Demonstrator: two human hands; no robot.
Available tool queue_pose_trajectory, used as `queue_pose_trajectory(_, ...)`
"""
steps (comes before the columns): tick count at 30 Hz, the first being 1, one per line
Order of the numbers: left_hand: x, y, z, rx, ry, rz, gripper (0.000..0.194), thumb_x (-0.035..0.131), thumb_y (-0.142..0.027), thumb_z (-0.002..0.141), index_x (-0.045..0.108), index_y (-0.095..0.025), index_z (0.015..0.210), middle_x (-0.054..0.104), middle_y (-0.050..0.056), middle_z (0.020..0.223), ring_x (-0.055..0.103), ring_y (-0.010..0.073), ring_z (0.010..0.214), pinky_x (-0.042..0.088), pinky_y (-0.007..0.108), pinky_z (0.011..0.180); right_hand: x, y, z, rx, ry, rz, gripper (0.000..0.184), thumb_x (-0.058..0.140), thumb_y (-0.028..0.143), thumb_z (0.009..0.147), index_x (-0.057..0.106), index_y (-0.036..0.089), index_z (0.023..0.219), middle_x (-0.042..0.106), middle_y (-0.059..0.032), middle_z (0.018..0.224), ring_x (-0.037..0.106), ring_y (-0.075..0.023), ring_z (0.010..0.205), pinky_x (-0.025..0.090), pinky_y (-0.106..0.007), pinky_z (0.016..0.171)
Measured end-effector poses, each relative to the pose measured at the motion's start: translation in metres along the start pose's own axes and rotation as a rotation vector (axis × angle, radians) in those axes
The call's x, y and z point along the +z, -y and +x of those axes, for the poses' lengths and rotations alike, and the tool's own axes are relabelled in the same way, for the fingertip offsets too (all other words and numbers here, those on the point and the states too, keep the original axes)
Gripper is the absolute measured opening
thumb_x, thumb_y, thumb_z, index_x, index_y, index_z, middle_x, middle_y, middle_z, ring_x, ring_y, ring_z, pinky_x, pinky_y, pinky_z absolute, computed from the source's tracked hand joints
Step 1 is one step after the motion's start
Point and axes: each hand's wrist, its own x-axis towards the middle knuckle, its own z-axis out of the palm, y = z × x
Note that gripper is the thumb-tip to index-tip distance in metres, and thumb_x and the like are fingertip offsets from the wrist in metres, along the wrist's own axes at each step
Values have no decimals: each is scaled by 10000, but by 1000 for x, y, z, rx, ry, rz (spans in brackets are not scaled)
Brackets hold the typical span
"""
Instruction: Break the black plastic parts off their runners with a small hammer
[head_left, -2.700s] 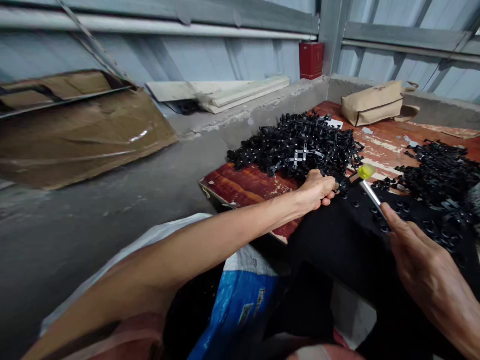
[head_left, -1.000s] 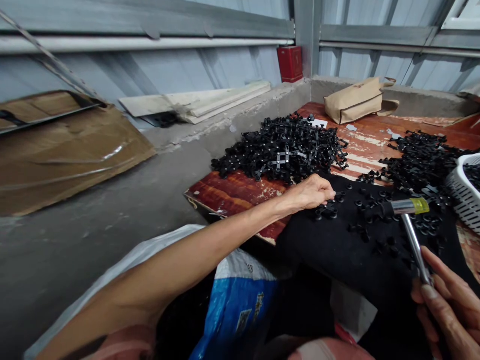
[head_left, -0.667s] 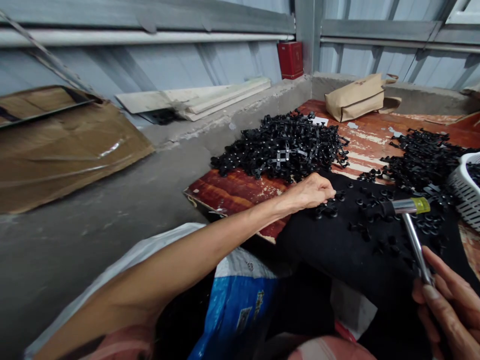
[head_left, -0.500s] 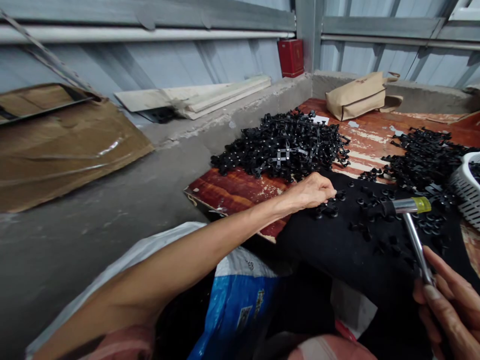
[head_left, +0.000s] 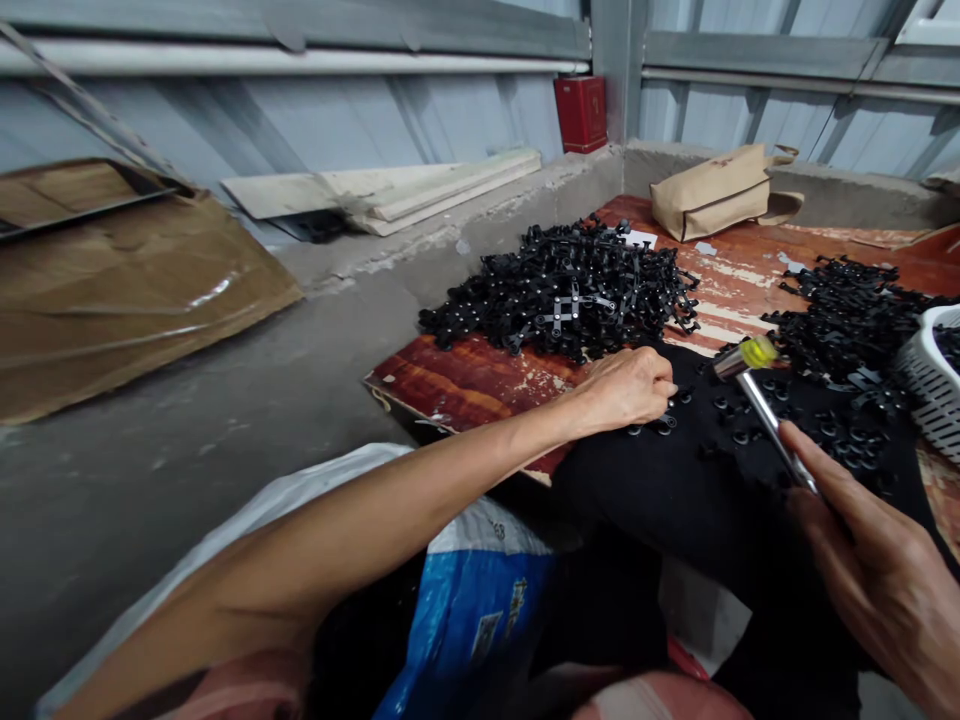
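Observation:
My left hand (head_left: 634, 386) is closed in a pinch at the edge of a black cloth (head_left: 637, 490), over a small black linkage piece (head_left: 666, 422) with round ends. Its fingertips hide part of that piece. In my right hand (head_left: 862, 540) is a mallet (head_left: 769, 415) with a metal handle and a yellow tip, its head raised above the cloth. Loose black parts (head_left: 844, 435) with round ends lie scattered across the cloth, to the right of my left hand.
Behind my left hand is a large heap of black linkages (head_left: 577, 285) on the worn red-brown board (head_left: 450, 385). A second heap (head_left: 840, 310) lies right, beside a white basket (head_left: 934, 390). A beige bag (head_left: 712, 195) rests farther back. A blue-white sack (head_left: 465, 610) sits below the board.
The mallet has moved left and upward, its head now closer to my left hand. My right hand came further into view. My left hand has stayed nearly in place.

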Motion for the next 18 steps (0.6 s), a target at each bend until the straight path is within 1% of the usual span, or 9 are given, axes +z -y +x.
queue_pose_trajectory(3,-2,-1,0,-45,12,41,207,518,-246,784,700,-157,741,580,16,597,466,122,549,239,242,514,3,1,9,-64,43,-45,550,422,158,937,307,267,1464,472,-66,1416,528,-201,1204,510,-271,888)
queue_pose_trajectory(6,-2,-2,0,-62,19,30,206,523,-251,796,702,-155,760,596,24,624,471,126,571,246,241,529,4,5,11,-114,-27,-75,590,439,147,931,267,279,1479,434,-73,1442,534,-214,1195,536,-249,826)
queue_pose_trajectory(8,-2,-2,-1,-63,11,12,205,523,-260,800,700,-160,771,597,21,628,473,127,579,250,240,537,3,6,11,-123,-26,-98,608,434,144,925,245,277,1487,465,-90,1407,560,-233,1159,555,-262,780)
queue_pose_trajectory(10,-2,-3,-1,-63,1,0,200,521,-259,797,689,-161,753,580,14,609,474,126,575,249,239,536,3,7,12,-104,48,-120,595,399,131,919,261,261,1483,550,-103,1295,602,-242,1092,567,-292,751)
queue_pose_trajectory(12,-2,-4,-3,-61,1,-7,190,518,-244,786,670,-159,710,557,6,584,471,121,562,242,239,530,3,8,12,-91,102,-128,579,378,126,917,283,249,1475,584,-104,1227,616,-242,1061,571,-293,723)
queue_pose_trajectory(13,-2,-4,-3,-58,5,-14,189,512,-235,782,658,-159,690,545,1,572,467,118,553,239,240,527,3,9,13,-98,84,-129,572,385,133,920,291,250,1472,584,-103,1228,618,-235,1052,569,-281,714)
queue_pose_trajectory(16,-1,-4,-5,-42,4,-50,203,482,-217,779,634,-169,654,504,-12,528,429,104,505,232,243,520,4,12,13,-133,-119,-171,601,429,160,925,255,288,1485,593,-89,1204,649,-201,948,560,-244,668)
queue_pose_trajectory(17,0,-4,-6,-38,-1,-55,210,474,-219,781,630,-172,647,491,-14,514,417,102,491,230,244,519,5,13,13,-139,-143,-192,615,426,157,924,234,296,1492,612,-85,1140,662,-192,884,560,-243,648)
queue_pose_trajectory(18,0,-4,-6,-37,-7,-51,215,473,-222,782,625,-172,639,484,-15,506,411,101,484,230,245,518,6,12,13,-142,-119,-208,623,404,144,923,215,293,1498,627,-81,1059,669,-188,821,560,-248,624)
